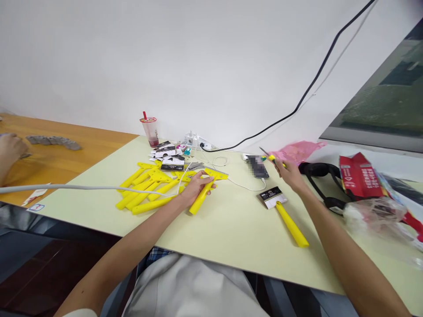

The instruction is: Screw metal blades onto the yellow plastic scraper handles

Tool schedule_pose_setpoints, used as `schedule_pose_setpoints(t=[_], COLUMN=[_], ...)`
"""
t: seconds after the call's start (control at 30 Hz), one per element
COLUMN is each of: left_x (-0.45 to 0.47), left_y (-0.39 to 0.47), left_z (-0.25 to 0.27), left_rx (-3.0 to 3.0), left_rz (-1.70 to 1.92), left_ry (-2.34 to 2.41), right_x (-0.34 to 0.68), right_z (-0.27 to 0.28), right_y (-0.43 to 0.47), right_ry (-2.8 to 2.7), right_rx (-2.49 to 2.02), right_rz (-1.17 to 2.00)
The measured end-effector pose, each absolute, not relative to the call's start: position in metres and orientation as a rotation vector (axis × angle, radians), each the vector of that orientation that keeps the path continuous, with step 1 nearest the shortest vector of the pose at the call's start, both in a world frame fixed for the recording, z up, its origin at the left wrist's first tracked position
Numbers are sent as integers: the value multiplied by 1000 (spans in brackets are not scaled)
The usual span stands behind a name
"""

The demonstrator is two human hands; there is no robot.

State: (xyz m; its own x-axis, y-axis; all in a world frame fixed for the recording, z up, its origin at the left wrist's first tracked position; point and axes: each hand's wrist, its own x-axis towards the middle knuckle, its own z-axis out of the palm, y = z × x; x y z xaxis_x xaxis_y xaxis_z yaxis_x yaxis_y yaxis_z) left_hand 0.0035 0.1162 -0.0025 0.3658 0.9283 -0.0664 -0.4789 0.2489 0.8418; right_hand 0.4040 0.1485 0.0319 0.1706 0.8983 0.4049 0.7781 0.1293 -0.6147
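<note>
My left hand [194, 190] is closed around a yellow scraper [202, 198], its wide head pointing up and away with a thin metal edge along it. Out to the right, my right hand [291, 174] grips a screwdriver [271, 157] with a yellow and black handle, its shaft pointing up and left above the table. Several yellow scraper handles [145, 182] lie in a pile left of my left hand. Between my arms lies another yellow scraper [292, 224] with a black and white card sleeve [272, 197] over its head. Grey metal blades [195, 166] lie behind my left hand.
Black and white card sleeves [167, 154] are stacked behind the pile, near a drink cup [150, 132]. A phone [258, 167] on a white cable lies ahead. Headphones [317, 176], a pink bag [297, 152] and clear plastic [373, 213] crowd the right. Another person's hand [11, 152] is far left.
</note>
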Motion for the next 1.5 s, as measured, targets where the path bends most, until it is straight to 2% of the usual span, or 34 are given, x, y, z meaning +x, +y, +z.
schedule_pose_setpoints(t=[0.1,0.23,1.27,1.5], left_x=[5,6,-1,-4], left_y=[116,116,110,107], left_z=[-4,-3,10,15], left_rx=[818,839,882,885], left_rz=[1056,1024,1074,1080], left_ry=[647,640,461,452], right_x=[415,424,404,384], right_z=[-8,-27,-24,-18], right_y=[134,122,143,162], right_ry=[-1535,-1554,-1812,-1922], right_rx=[-1703,-1717,-1693,-1596], right_rz=[90,32,127,284])
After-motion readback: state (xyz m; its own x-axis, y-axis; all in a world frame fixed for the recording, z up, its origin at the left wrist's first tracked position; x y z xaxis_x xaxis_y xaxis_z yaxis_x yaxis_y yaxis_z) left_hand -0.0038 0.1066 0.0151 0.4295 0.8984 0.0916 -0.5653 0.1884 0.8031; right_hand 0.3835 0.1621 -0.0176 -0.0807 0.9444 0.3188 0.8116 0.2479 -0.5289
